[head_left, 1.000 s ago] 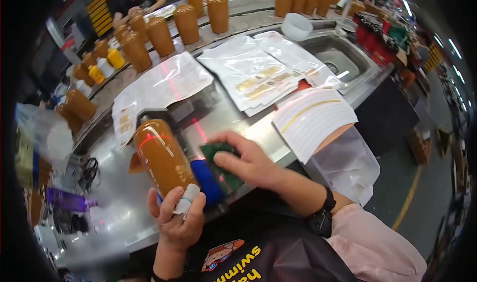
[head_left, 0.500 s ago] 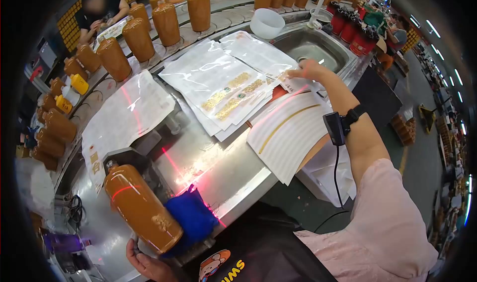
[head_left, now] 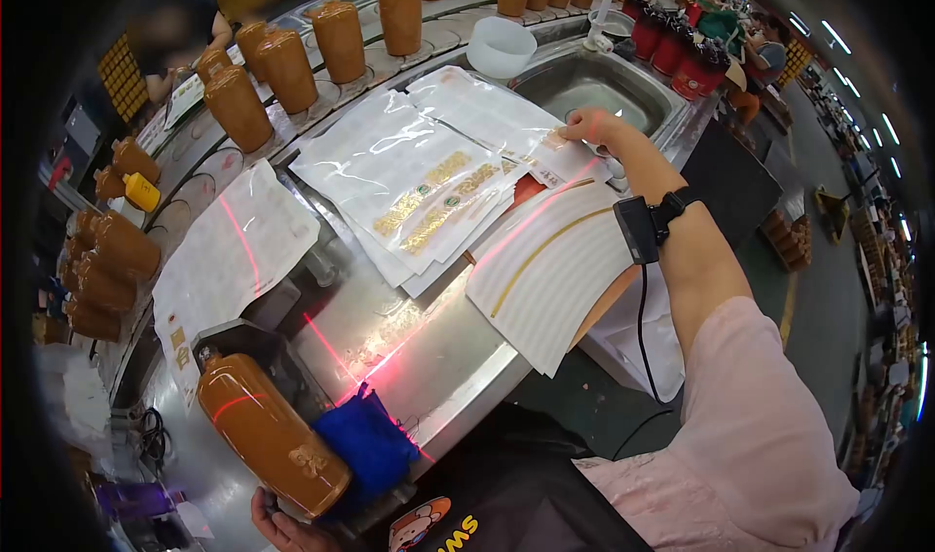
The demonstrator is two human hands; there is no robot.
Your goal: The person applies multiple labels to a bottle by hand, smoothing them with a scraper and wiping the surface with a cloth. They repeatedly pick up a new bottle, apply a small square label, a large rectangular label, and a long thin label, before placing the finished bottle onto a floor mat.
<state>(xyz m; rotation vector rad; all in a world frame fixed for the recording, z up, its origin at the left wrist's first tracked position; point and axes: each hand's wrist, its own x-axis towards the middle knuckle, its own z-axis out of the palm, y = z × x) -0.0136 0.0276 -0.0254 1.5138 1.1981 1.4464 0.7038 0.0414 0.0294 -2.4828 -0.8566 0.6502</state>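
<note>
A glossy brown bottle (head_left: 278, 435) lies tilted in a metal cradle, its neck pointing to the far left and a raised emblem near its base. Against the bottle's lower end, my left hand (head_left: 282, 525) has its fingers curled, partly hidden by the bottle. My right hand (head_left: 596, 128) pinches the right edge of a decal sheet (head_left: 492, 109) near the sink. Beside it lies a stack of decal sheets (head_left: 365, 158) with gold lettering. A blue cloth (head_left: 365, 440) is bunched next to the bottle. Another decal sheet (head_left: 229, 245) lies beyond the cradle.
White striped sheets (head_left: 545, 270) overhang the table's front edge. Behind my right hand are a metal sink (head_left: 609, 90) and a white tub (head_left: 502, 48). Several brown bottles (head_left: 292, 70) stand along the curved conveyor. Red laser lines cross the table. A person (head_left: 170, 41) sits across.
The view has shifted slightly. My right hand still pinches the sheet's edge, and the sheet's corner is lifted a little. My left hand's fingers are more curled at the bottle's base.
</note>
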